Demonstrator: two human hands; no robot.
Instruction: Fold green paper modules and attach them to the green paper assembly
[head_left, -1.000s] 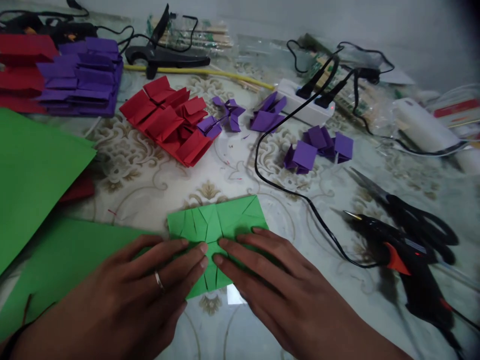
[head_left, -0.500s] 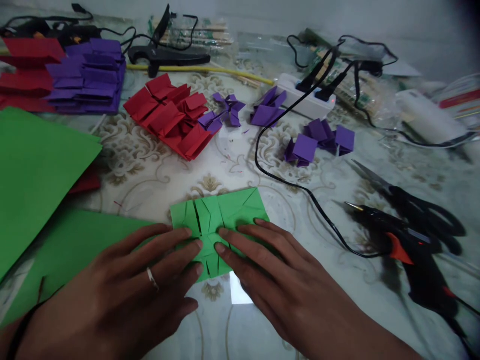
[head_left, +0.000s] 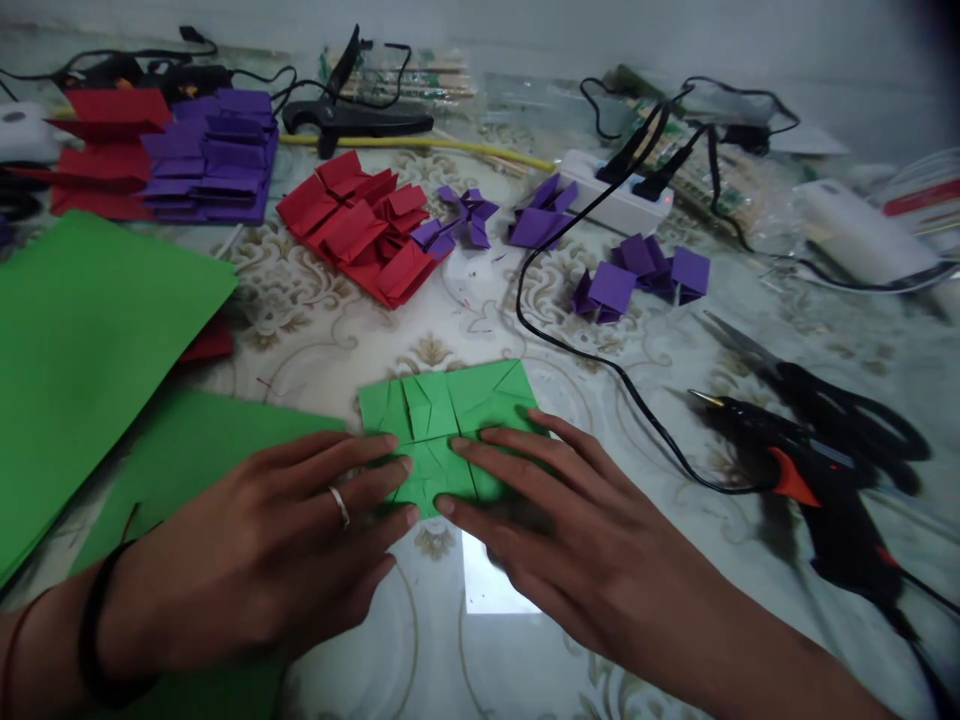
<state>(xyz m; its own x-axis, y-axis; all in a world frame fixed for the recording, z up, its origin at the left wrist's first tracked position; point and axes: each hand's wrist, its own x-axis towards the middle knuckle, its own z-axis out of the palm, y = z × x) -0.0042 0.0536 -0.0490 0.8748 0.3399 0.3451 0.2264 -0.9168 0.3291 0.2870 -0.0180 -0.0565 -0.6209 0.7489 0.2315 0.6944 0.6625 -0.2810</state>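
A folded green paper (head_left: 427, 410) lies flat on the patterned tabletop, its creases and a narrow slit showing. My left hand (head_left: 277, 540), with a ring and a black wristband, rests its fingertips on the paper's lower left part. On the right part lie the spread fingers of my right hand (head_left: 570, 530). Both hands press the paper from above, fingers stretched out, and they cover part of it. Green sheets (head_left: 90, 360) are stacked at the left, and another green sheet (head_left: 210, 440) reaches under my left forearm.
Red folded paper (head_left: 360, 225), purple folded pieces (head_left: 607, 290) and a purple folded block (head_left: 214, 160) stand farther back. At the right lie a hot glue gun (head_left: 810, 490) and scissors (head_left: 847, 410). The glue gun's black cord crosses toward a white power strip (head_left: 622, 200).
My fingers have shifted slightly on the green paper, and more of its central crease shows. The whole view has moved a little to the left, so the left-side things sit farther right.
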